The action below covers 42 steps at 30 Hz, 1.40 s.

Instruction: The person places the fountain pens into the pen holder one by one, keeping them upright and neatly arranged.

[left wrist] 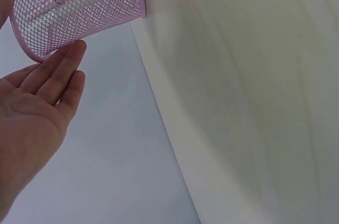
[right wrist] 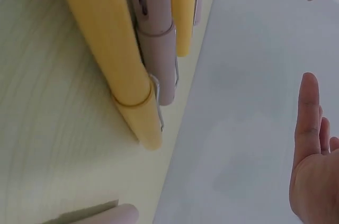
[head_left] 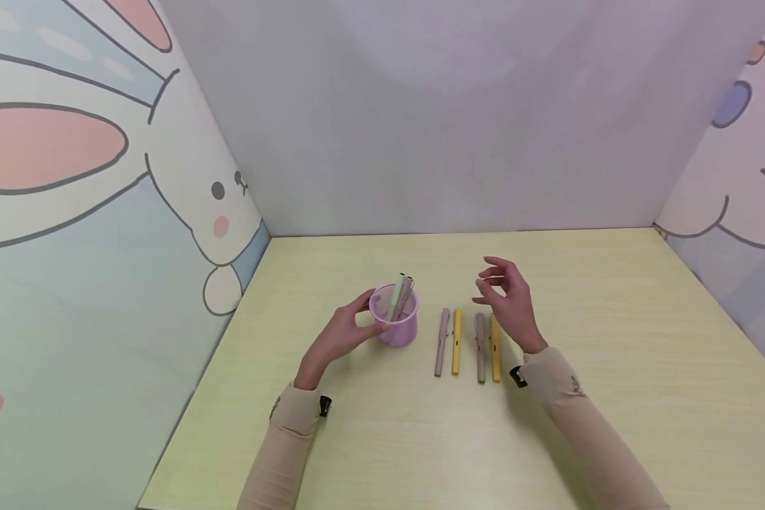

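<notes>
My left hand holds a pink mesh pen cup between thumb and fingers, the fingertips along its side near the rim. Inside the cup lean a pale green pen and a mauve pen. My right hand hovers with loosely bent fingers over the tops of the pens on the table, holding nothing. Below it lie a mauve pen and a yellow pen, the latter partly hidden by the hand. To their left lie another mauve pen and yellow pen.
The pale wood table runs back to a plain light wall. A panel with a cartoon rabbit stands on the left, and a patterned panel on the right. A rounded mauve end shows low in the right wrist view.
</notes>
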Each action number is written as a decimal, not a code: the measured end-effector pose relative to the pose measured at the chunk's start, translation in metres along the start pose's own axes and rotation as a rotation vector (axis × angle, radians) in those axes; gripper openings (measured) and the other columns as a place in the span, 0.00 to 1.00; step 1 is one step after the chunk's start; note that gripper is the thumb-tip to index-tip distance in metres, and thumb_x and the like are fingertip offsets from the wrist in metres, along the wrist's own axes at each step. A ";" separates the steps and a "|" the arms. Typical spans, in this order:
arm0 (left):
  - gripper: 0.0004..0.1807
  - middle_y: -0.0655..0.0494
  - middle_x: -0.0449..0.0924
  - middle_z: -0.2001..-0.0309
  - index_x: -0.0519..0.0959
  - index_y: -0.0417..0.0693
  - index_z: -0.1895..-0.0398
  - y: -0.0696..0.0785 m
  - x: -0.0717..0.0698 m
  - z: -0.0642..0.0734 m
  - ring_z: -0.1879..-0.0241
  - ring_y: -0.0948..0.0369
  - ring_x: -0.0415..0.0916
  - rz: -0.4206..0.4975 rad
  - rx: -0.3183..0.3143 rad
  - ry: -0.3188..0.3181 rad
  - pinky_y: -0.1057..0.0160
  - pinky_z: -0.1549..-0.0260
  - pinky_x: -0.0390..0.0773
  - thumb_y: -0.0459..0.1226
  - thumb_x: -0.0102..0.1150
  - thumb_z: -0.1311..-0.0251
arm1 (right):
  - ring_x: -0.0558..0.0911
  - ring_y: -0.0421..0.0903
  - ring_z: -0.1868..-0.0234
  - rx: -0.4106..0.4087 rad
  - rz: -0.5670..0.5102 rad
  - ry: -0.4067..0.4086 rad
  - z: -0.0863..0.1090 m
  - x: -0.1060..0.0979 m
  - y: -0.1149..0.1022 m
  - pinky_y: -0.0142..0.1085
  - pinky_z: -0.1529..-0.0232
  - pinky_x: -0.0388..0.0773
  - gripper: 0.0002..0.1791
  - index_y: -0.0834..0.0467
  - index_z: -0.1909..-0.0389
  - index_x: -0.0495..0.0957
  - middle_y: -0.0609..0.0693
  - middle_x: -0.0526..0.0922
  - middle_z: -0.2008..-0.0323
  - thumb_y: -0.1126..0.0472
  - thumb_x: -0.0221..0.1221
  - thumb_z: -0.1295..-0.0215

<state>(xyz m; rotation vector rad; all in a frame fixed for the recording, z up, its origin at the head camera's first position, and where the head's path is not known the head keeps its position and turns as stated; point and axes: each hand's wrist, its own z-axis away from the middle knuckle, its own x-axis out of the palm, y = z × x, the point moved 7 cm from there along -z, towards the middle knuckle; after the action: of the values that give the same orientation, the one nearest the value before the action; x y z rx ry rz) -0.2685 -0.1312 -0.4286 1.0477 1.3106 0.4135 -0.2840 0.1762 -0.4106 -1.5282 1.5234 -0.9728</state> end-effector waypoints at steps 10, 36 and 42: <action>0.41 0.47 0.75 0.32 0.64 0.51 0.21 -0.001 0.001 0.000 0.31 0.48 0.70 -0.004 -0.009 0.001 0.39 0.35 0.68 0.47 0.69 0.35 | 0.78 0.45 0.55 0.029 0.037 -0.003 0.004 -0.021 -0.002 0.37 0.63 0.86 0.25 0.69 0.31 0.66 0.70 0.71 0.50 0.75 0.56 0.27; 0.42 0.45 0.74 0.31 0.62 0.51 0.20 -0.003 0.003 -0.002 0.30 0.47 0.69 -0.019 -0.020 -0.010 0.37 0.34 0.66 0.47 0.69 0.34 | 0.82 0.44 0.56 0.268 0.234 -0.098 0.020 -0.072 0.026 0.42 0.60 0.86 0.28 0.71 0.28 0.61 0.66 0.73 0.50 0.65 0.56 0.22; 0.42 0.45 0.74 0.31 0.62 0.51 0.20 -0.002 0.002 -0.002 0.30 0.47 0.69 -0.029 -0.017 -0.006 0.37 0.34 0.66 0.46 0.69 0.34 | 0.82 0.44 0.56 0.319 0.226 -0.099 0.025 -0.082 0.029 0.45 0.59 0.86 0.29 0.72 0.27 0.60 0.66 0.73 0.50 0.65 0.55 0.22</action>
<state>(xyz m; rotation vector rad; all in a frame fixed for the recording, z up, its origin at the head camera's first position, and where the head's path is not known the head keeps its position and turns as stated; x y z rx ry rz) -0.2706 -0.1300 -0.4316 1.0144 1.3129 0.3987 -0.2738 0.2580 -0.4480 -1.1376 1.3619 -0.9411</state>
